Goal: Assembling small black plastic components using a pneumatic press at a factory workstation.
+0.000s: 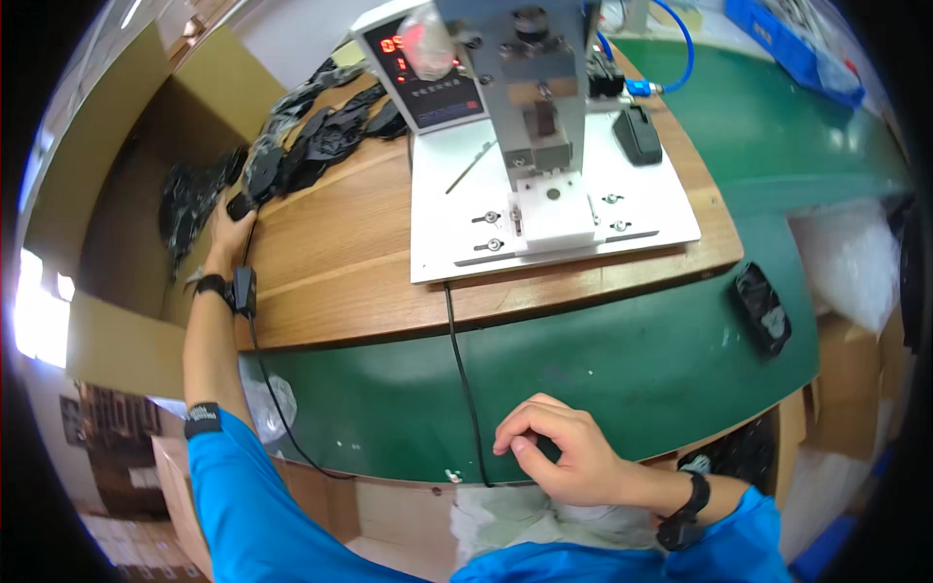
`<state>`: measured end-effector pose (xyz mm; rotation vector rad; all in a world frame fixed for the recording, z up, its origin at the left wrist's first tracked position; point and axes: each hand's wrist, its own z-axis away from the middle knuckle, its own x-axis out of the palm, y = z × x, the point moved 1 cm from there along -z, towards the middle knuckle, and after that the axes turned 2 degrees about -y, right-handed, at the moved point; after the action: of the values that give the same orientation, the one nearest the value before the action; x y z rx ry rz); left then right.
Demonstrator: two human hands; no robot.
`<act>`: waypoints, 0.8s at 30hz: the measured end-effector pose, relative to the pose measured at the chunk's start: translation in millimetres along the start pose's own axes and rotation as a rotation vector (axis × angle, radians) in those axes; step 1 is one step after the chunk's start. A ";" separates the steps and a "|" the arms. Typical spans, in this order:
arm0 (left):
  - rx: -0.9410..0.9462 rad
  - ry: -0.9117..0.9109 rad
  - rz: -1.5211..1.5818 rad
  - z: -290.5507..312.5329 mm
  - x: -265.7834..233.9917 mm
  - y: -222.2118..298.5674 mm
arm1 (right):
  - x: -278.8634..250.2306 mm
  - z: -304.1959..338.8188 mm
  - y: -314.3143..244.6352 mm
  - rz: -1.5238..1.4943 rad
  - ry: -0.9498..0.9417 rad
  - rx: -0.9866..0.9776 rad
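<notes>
Black part [238,206] lay at ten o'clock, at fingertips of left hand [229,235], near heap of black pieces [326,144] along wooden board [340,233]. Left grip: whether pinching or merely touching could not be told. Right hand [573,455], five o'clock near green bench [622,369] edge: grip loosely curled, holding nothing. Part seemed light, stiff, perhaps slippery; best taken by opposite edges.
</notes>
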<state>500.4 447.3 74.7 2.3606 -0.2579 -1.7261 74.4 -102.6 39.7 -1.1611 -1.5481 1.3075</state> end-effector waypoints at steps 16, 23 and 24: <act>0.399 -0.475 0.058 104.6 -5.3 156.5 | 3.2 3.7 -0.3 0.012 0.018 0.021; 0.317 -0.235 0.028 49.6 -11.1 145.6 | 5.1 4.7 3.5 0.005 0.028 0.025; 0.319 -0.235 0.027 38.5 -2.7 135.4 | 5.3 4.0 1.6 0.027 0.009 0.015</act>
<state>460.2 315.1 101.9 2.3385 -0.6436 -2.0842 69.4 -98.5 37.6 -1.1804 -1.5185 1.3275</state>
